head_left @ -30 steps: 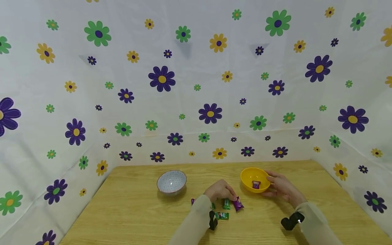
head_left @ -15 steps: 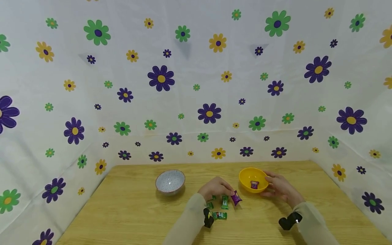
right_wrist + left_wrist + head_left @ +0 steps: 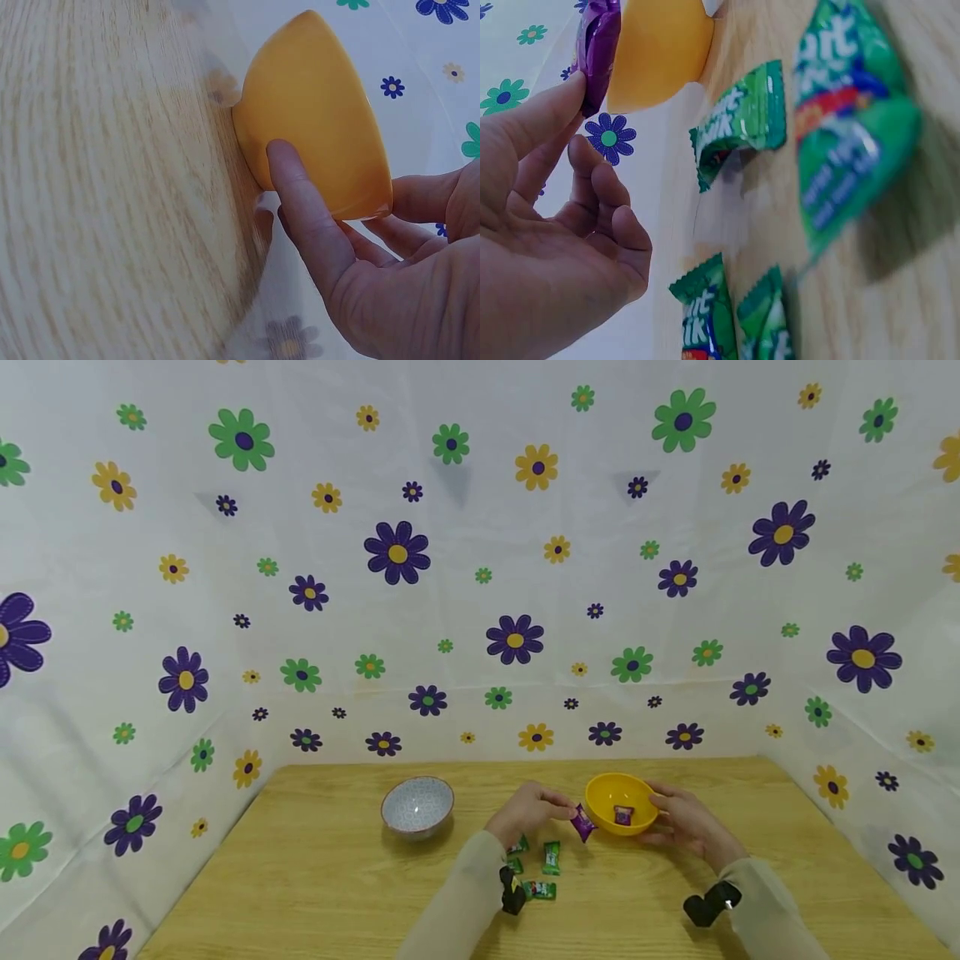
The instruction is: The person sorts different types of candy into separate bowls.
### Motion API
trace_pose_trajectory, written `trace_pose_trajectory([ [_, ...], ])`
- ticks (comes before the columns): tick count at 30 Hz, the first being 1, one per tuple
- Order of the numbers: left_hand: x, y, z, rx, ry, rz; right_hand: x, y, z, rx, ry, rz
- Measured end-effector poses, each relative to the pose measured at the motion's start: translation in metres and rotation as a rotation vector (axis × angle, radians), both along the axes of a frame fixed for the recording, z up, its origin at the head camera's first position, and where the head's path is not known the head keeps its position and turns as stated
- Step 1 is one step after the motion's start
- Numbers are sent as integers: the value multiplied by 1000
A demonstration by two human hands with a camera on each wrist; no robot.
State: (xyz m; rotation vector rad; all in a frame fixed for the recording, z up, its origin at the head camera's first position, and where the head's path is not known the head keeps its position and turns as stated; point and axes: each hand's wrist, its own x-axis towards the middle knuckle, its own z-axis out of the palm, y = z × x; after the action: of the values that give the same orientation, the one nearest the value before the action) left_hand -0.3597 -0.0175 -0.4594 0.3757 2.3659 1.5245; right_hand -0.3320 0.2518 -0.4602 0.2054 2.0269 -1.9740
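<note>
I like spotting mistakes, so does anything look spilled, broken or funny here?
No, nothing stands out. The grey bowl and yellow bowl look whole, the green candies just lie loose on the table, and the purple candy in the left hand shows no tear.

We get muted, diffuse light, faint sheen on the yellow bowl (image 3: 322, 112), soft shadows on the table (image 3: 315, 860) (and the nearest green packet (image 3: 855, 135) looks blurred)

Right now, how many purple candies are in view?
2: one purple candy is pinched in the left hand, and another purple candy lies inside the yellow bowl. More could be hidden behind the left sleeve.
</note>
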Motion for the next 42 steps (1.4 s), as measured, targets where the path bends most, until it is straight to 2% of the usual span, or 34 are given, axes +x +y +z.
trace_pose_trajectory([
  [7,-2,6,2,73,26,9,-1,-1,1,2,2,0],
  [15,-2,19,3,114,75,81,0,-1,0,4,4,5],
  [19,-1,29,2,126,80,158,0,0,-1,-3,17,12],
  [25,0,45,1,156,69,259,0,0,-1,-5,17,11],
  [35,7,57,2,215,10,341,-1,1,-4,-4,-6,-6],
  [42,3,59,-2,202,3,354,-1,-1,0,8,0,-2],
])
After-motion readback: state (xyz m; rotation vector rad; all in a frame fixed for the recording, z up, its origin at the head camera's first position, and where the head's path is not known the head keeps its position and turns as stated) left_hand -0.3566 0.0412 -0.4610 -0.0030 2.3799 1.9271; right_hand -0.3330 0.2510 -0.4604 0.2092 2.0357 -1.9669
